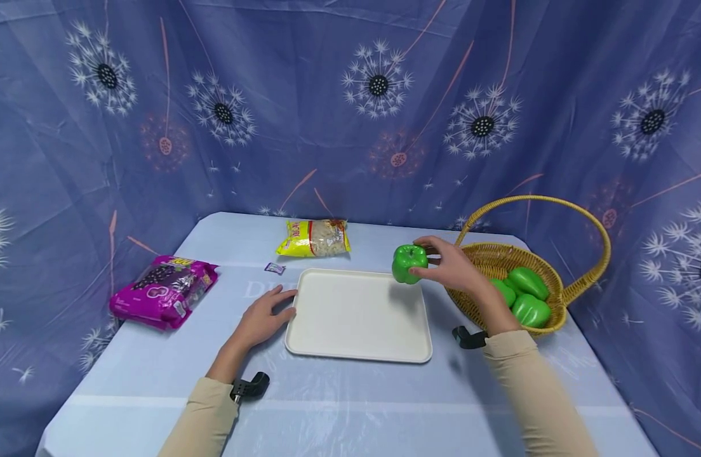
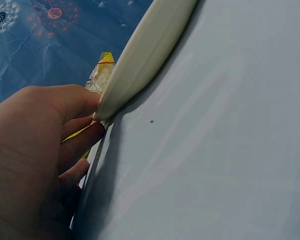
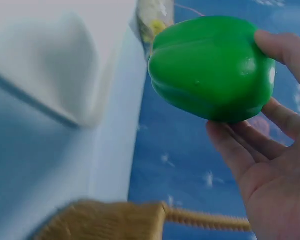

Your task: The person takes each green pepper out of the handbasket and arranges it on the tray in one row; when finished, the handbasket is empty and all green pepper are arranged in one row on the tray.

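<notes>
Glossy green, the pepper (image 1: pixel 410 264) hangs right of centre in the head view, at the upper right corner of the white tray (image 1: pixel 356 314). The right hand (image 1: pixel 450 266) grips it between thumb and fingertips, spread to its width. At centre-left, the left hand (image 1: pixel 263 320) touches the tray's edge, fingers loosely extended. Smooth skin could let the pepper slip; uneven pressure could skew the tray.
</notes>
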A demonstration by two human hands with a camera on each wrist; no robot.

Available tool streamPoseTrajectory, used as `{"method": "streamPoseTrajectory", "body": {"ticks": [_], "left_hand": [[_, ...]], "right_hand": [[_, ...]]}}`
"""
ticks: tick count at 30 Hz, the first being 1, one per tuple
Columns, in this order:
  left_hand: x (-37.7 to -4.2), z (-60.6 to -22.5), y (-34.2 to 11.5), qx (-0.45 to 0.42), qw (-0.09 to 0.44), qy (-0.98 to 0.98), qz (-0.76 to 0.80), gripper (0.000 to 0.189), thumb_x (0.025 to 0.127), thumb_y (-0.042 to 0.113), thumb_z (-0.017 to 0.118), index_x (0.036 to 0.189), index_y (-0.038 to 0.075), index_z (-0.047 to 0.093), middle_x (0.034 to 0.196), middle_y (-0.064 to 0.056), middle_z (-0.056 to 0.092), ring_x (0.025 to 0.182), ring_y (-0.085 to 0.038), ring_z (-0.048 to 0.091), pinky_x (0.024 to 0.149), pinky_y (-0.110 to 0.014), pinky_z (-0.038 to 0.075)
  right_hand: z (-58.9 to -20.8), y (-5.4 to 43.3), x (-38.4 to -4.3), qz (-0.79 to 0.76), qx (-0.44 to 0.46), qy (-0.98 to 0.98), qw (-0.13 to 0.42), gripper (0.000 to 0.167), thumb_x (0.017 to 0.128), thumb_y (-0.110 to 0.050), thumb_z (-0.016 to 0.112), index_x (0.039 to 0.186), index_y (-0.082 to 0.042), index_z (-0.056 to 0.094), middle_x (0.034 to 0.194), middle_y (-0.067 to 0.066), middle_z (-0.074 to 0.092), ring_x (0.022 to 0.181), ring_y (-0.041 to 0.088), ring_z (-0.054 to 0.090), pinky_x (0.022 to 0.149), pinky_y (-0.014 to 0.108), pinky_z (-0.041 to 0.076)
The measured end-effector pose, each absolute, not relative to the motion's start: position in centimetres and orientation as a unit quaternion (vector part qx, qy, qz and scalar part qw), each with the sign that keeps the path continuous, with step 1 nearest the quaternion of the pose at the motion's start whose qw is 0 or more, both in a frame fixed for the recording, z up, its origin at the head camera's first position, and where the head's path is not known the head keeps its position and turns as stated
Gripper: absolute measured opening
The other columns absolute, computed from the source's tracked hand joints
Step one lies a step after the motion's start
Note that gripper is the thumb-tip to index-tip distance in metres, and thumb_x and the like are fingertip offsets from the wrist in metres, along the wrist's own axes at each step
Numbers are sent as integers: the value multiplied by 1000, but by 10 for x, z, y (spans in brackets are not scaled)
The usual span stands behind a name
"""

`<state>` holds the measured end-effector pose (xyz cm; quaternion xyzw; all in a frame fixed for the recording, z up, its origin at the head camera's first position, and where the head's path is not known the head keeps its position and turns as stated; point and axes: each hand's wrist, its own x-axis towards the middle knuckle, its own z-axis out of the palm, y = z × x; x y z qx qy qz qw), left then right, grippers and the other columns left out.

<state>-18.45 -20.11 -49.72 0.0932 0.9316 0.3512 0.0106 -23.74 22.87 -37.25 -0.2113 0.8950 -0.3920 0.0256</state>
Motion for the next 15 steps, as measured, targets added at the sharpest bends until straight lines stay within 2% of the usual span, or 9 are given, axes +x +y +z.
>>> {"method": "streamPoseTrajectory", "body": {"ticks": [7, 15], "left_hand": [[-183, -496, -201, 100, 8, 930, 353, 49, 92, 40, 62, 137, 23, 55, 150, -18, 35, 136, -42, 31, 104, -65, 25], [-184, -497, -201, 99, 5, 930, 354, 49, 92, 40, 62, 137, 23, 55, 150, -17, 35, 136, -42, 31, 105, -64, 25]], "right_hand": [[-391, 188, -254, -376, -237, 895, 36, 64, 77, -35, 81, 128, -10, 53, 120, 6, 58, 111, 24, 58, 93, 43, 49], [-402, 149, -267, -380, -262, 886, 44, 64, 76, -36, 82, 127, -10, 54, 119, 4, 58, 109, 20, 58, 92, 38, 49]]}}
